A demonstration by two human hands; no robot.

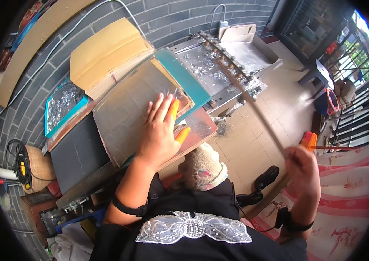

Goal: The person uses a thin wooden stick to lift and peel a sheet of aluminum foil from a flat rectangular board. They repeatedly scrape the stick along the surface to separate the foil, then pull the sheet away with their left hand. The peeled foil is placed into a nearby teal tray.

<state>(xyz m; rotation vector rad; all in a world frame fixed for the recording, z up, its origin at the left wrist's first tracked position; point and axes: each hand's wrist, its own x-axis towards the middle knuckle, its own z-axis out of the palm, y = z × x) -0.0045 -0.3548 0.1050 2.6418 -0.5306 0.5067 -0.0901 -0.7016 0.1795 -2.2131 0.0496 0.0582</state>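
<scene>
Orange finger cots cover the thumb and one finger of my left hand point(158, 133), which lies flat on a worn dark sheet point(129, 101) atop a stack. Beneath that stack a teal mat point(197, 98) shows at its right edge. My right hand point(302, 166) is closed around the near end of a long thin bar point(262, 119), blurred, whose far end reaches over a metal machine bed point(204, 68) strewn with shiny scraps. Along the bed's far side runs a bolted metal rail point(227, 57). What the bar is attached to cannot be told.
A teal tray point(84, 101) of shiny scraps and an open cardboard box point(106, 58) stand left of the stack. Beyond the machine is a shallow carton point(274, 55). Black shoes point(267, 177) lie on the tiled floor, beside an orange brush point(309, 141) and a patterned curtain point(344, 195).
</scene>
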